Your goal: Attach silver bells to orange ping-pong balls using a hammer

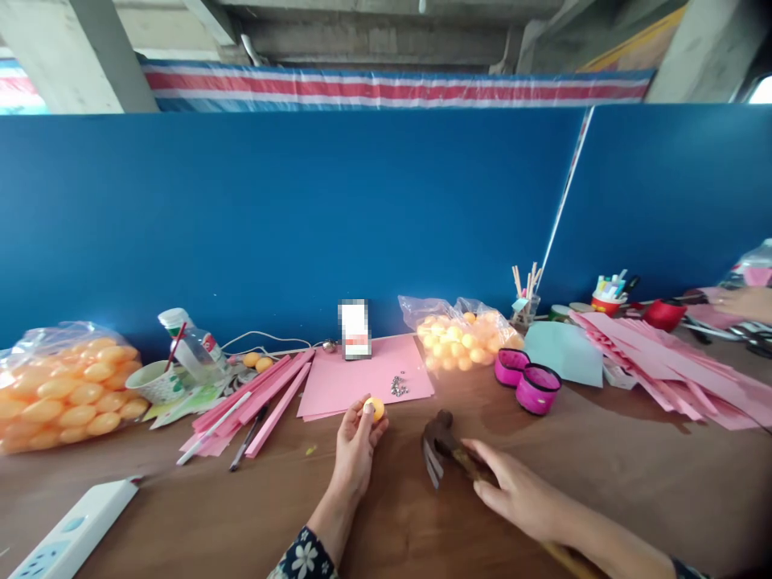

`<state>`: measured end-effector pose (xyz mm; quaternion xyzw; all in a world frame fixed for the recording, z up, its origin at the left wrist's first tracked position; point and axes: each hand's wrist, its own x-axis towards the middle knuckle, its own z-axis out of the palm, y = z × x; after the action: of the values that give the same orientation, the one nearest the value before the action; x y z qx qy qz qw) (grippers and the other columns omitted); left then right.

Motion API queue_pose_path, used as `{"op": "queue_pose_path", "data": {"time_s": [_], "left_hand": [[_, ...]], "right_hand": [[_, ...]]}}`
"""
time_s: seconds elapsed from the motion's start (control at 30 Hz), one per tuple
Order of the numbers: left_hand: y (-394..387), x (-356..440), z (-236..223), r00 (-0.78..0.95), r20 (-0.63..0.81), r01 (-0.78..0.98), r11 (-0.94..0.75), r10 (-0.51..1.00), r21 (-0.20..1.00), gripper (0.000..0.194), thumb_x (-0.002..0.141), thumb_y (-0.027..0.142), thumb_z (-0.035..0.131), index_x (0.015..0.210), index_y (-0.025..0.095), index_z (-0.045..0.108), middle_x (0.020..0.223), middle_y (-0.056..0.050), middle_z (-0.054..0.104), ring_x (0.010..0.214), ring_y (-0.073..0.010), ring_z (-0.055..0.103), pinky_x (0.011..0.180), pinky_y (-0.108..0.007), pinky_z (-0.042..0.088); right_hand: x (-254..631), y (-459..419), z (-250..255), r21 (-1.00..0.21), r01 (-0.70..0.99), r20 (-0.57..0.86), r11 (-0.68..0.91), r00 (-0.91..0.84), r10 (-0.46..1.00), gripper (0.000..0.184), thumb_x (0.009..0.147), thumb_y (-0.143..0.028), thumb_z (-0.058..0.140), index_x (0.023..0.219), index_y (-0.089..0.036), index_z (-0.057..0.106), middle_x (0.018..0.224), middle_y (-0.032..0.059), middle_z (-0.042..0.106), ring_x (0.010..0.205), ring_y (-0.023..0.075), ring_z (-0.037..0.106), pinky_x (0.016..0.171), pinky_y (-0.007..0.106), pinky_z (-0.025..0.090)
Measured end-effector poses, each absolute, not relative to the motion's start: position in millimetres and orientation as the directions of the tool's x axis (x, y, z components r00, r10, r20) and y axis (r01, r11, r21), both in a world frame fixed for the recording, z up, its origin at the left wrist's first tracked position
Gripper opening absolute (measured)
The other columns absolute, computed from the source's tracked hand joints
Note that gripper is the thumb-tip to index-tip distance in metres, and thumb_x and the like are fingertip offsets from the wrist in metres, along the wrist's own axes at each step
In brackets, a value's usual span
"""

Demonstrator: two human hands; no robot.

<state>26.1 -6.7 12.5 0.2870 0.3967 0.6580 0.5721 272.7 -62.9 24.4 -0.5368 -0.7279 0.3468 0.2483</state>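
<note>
Left hand (355, 446) pinches a yellow ball (378, 408) below centre; right hand (512, 488) (lower right) curls around a hammer (443, 438).

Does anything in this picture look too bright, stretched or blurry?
In the head view: the bagged balls at far left look stretched sideways; the bagged balls near the middle glow, partly washed out; the hammer shows pale light on its claw; the upright phone is coarsely pixelated; another person's hand at the right edge looks soft.
</note>
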Motion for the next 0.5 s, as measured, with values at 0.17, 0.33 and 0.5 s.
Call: {"op": "queue_pose_path", "data": {"time_s": [0.17, 0.33, 0.5], "left_hand": [[-4, 26, 7, -0.224, -0.078, -0.535, -0.056, 0.971, 0.843, 0.043, 0.066, 0.033, 0.070, 0.105, 0.018, 0.059, 0.097, -0.005, 0.063, 0.082, -0.0117, 0.061, 0.083, -0.029, 0.048], [-5, 24, 7, -0.243, 0.006, -0.272, -0.074, 0.970, 0.960, 0.055, 0.061, 0.029, 0.073, 0.111, 0.014, 0.056, 0.093, -0.008, 0.066, 0.078, -0.0141, 0.062, 0.073, -0.025, 0.049], [-5, 17, 10, -0.282, 0.113, -0.047, -0.132, 0.953, 0.990, 0.049, 0.065, 0.030, 0.069, 0.110, 0.017, 0.056, 0.094, -0.008, 0.067, 0.079, -0.0160, 0.063, 0.072, -0.026, 0.049]], "right_hand": [[229, -51, 44, -0.985, 0.013, -0.167, -0.173, -0.326, 0.931, 0.031, 0.081, -0.035, 0.048, 0.108, -0.020, 0.047, 0.058, -0.0047, 0.047, 0.047, 0.0094, 0.044, 0.047, 0.022, 0.039], [209, -25, 56, -0.890, -0.409, -0.025, -0.199, -0.394, 0.919, 0.018, 0.080, -0.035, 0.047, 0.093, -0.022, 0.048, 0.068, -0.0028, 0.048, 0.044, 0.0064, 0.038, 0.038, 0.018, 0.032], [205, -15, 42, -0.868, -0.444, -0.012, -0.221, -0.428, 0.903, 0.018, 0.080, -0.038, 0.045, 0.087, -0.021, 0.048, 0.059, -0.0049, 0.042, 0.037, 0.0051, 0.032, 0.033, 0.017, 0.034]]}}
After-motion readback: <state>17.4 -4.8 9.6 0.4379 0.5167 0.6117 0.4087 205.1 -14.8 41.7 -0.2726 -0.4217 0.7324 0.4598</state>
